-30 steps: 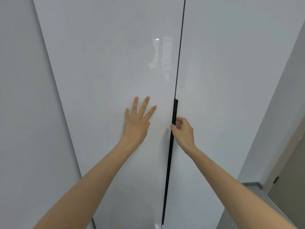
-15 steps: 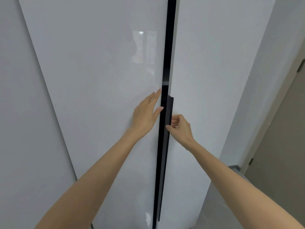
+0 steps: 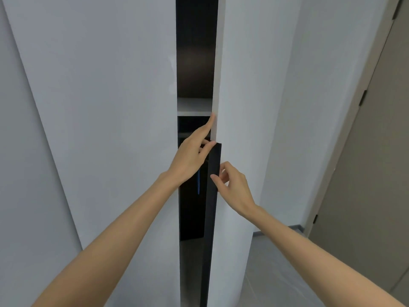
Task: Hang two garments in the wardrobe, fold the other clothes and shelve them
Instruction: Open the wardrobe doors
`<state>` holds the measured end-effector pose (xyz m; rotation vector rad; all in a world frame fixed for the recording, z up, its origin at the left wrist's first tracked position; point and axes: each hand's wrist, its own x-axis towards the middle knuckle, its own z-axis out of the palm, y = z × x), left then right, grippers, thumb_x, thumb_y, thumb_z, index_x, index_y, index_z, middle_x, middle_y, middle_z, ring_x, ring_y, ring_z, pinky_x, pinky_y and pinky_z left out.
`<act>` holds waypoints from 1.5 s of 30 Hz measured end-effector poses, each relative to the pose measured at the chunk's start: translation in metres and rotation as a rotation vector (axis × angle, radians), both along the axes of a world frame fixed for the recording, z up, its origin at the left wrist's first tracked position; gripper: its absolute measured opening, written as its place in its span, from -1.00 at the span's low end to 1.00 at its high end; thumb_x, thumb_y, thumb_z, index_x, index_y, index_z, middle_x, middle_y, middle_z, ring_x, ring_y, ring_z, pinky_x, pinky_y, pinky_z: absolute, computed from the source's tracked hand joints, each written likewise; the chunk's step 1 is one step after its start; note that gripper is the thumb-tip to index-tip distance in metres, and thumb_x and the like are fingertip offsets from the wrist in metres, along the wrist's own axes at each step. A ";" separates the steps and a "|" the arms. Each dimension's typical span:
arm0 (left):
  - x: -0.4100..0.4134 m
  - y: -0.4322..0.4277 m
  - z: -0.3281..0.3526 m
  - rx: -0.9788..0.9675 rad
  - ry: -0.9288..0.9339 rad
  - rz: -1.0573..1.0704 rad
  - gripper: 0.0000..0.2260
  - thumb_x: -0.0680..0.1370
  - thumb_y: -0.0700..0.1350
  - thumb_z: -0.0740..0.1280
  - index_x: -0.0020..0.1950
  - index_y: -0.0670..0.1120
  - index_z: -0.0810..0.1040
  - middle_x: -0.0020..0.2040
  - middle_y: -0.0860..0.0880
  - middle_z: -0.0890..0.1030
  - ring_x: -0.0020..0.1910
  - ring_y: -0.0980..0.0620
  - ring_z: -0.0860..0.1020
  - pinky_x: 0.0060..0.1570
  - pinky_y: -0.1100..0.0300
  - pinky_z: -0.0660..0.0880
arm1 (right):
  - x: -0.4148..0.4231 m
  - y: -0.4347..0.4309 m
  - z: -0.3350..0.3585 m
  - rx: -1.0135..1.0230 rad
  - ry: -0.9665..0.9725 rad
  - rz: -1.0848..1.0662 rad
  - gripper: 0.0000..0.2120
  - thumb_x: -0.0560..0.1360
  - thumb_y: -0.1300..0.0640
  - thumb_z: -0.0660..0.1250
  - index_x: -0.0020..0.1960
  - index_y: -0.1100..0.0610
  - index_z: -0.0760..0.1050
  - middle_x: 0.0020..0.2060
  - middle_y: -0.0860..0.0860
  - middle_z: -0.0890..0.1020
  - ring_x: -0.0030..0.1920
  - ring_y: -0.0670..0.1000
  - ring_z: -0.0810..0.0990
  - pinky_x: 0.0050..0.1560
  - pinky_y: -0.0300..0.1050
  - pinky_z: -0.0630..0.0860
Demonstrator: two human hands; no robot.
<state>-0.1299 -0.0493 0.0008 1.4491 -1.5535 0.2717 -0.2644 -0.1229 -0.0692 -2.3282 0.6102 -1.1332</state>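
Door [image 3: 243, 85] is standing ajar; right hand [image 3: 232, 187] is pinching handle [image 3: 213, 200], straight-fingered left hand [image 3: 190, 156] is touching door edge; slipping pinch risks trapping it.

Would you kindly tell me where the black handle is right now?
In the head view, the black handle runs down the right door's edge at centre, pinched by the right hand.

Light's soft and even, kinda cool grey, no hard shadows on the white doors [image 3: 99, 107]. The gap [image 3: 194, 52] between them goes nearly black; only a shelf [image 3: 193, 106] in there catches light. The black handle [image 3: 211, 218] shows zero detail. Wide-angle lens bows the door edges toward the corners. Whole frame's slightly soft, a faint smudgy sheen on the left door.
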 end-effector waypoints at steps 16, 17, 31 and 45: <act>-0.190 -0.034 -0.001 -0.037 -0.207 -0.006 -0.37 0.60 0.01 0.22 0.52 0.21 -0.11 0.53 0.20 0.09 0.36 0.26 0.28 0.26 0.28 0.30 | -0.192 -0.035 -0.001 -0.088 -0.006 -0.181 -0.75 0.49 -0.07 0.37 -0.08 0.04 0.34 -0.31 -0.08 0.45 -0.34 -0.07 0.43 -0.35 -0.32 0.35; -0.202 -0.039 0.000 -0.032 -0.220 -0.019 -0.37 0.60 0.00 0.22 0.52 0.20 -0.11 0.53 0.20 0.06 0.40 0.21 0.26 0.27 0.26 0.30 | -0.204 -0.039 0.000 -0.076 -0.009 -0.204 -0.74 0.49 -0.08 0.37 -0.07 0.04 0.33 -0.29 -0.08 0.45 -0.34 -0.09 0.42 -0.35 -0.33 0.33; -0.277 -0.091 0.009 0.236 -0.221 -0.197 -0.46 0.64 -0.29 0.09 0.56 0.04 -0.01 0.55 0.03 0.10 0.51 0.10 0.10 0.28 0.53 -0.04 | -0.294 -0.097 0.004 0.092 -0.024 -0.306 -0.54 0.52 -0.08 0.34 0.31 0.15 0.42 0.10 0.03 0.56 -0.07 -0.05 0.54 -0.07 -0.20 0.46; -0.228 -0.069 -0.019 0.094 -0.151 0.049 -0.57 0.61 -0.15 0.20 0.48 0.09 0.28 0.33 0.06 0.47 0.02 0.08 0.58 0.16 0.01 0.52 | -0.264 -0.051 -0.005 0.016 -0.410 -0.277 -0.84 0.55 0.13 0.27 0.11 0.00 0.41 -0.01 -0.11 0.50 -0.05 -0.10 0.50 -0.08 -0.28 0.47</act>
